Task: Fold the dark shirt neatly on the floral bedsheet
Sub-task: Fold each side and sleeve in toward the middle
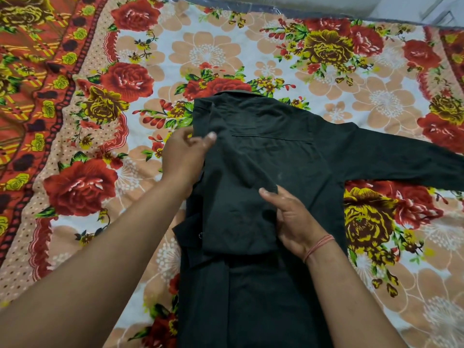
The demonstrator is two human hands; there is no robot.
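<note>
Head view. Dark shirt (266,151): lying centre on floral bedsheet (213,51), collar far side, one sleeve (401,162) spread right. Left hand (185,156): thumb and fingers pinching the shirt's left folded edge. Right hand (293,217): thumb over, fingers tucked under, gripping a folded-in panel.

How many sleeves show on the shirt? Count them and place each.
2. The spread sleeve lies to the right on the bedsheet; the folded sleeve lies down over the shirt, held by the left hand and right hand.
</note>
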